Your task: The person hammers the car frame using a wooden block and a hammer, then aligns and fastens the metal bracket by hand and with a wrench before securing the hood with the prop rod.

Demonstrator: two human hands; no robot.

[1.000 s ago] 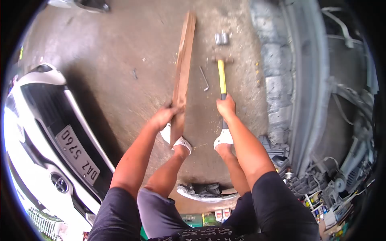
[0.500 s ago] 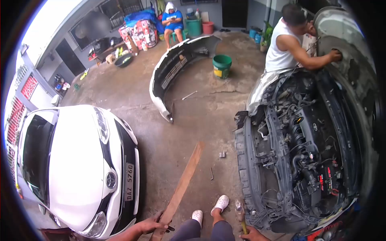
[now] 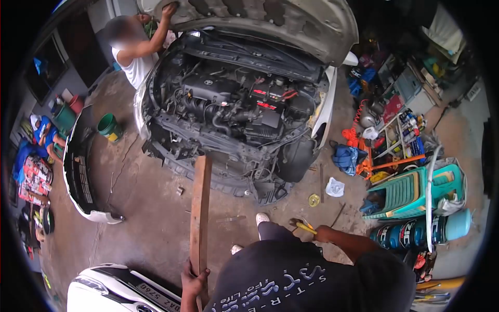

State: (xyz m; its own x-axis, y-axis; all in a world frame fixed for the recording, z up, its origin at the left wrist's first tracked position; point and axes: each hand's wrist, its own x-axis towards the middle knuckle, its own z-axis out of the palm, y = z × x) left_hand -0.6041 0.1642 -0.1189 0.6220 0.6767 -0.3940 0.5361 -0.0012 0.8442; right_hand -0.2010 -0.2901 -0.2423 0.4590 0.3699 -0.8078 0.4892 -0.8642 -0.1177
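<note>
My left hand [image 3: 193, 280] is closed round the lower part of a long wooden plank [image 3: 199, 213], which stands out ahead with its far end in front of the opened car's front. On the right, my right hand [image 3: 323, 234] grips a hammer [image 3: 305, 226] by its yellow handle, the head pointing left. The car's engine bay [image 3: 223, 99] lies ahead, its hood [image 3: 260, 26] raised and its front bumper off. A small metal piece [image 3: 180, 191] rests on the floor left of the plank.
Another person [image 3: 136, 52] stands at the far left of the hood. A loose bumper [image 3: 80, 171] and green bucket [image 3: 109, 127] are at left. A white car [image 3: 112, 291] is at the lower left. Green chairs [image 3: 416, 192], blue containers [image 3: 405, 232] and tools stand at right.
The view has swung right toward the opened car. The plank and hammer, still in my hands, have turned with me, and the plank now points toward the engine bay.
</note>
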